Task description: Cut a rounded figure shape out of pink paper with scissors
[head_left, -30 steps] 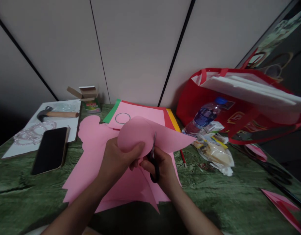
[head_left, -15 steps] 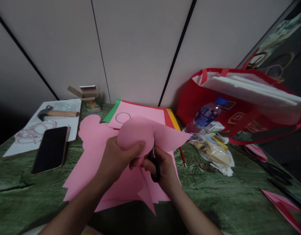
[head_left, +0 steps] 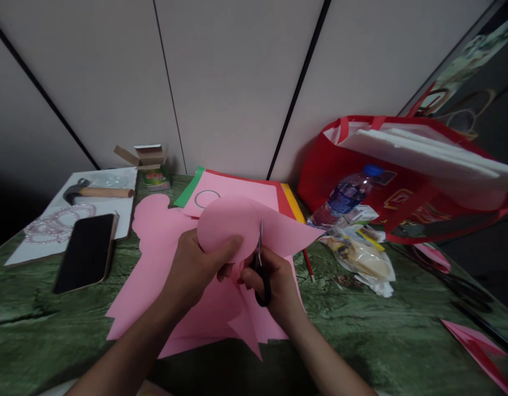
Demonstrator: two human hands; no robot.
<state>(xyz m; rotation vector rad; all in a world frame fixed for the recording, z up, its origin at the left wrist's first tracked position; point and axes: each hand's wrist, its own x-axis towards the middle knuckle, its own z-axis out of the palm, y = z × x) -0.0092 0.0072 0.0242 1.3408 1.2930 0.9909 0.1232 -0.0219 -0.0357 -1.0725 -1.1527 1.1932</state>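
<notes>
A sheet of pink paper (head_left: 227,220) with a rounded edge is pinched in my left hand (head_left: 200,267), thumb on top. My right hand (head_left: 276,283) grips a pair of scissors (head_left: 261,269) with black handles. Their blades point away from me and lie across the paper, along the border between the rounded part and a pointed flap on the right. Below, more pink paper (head_left: 154,280) with scalloped and notched edges lies on the table, partly hidden by my hands.
On the left are a phone (head_left: 86,253), a hammer (head_left: 100,192), clear beads (head_left: 58,223) and a small open box (head_left: 154,173). Coloured sheets (head_left: 245,190) lie behind. To the right stand a water bottle (head_left: 348,195) and a red bag (head_left: 320,165), near a red pencil (head_left: 309,265) and plastic packaging (head_left: 363,258).
The rounded paper and my left hand have shifted very slightly left. The scissors stay at nearly the same spot on the paper.
</notes>
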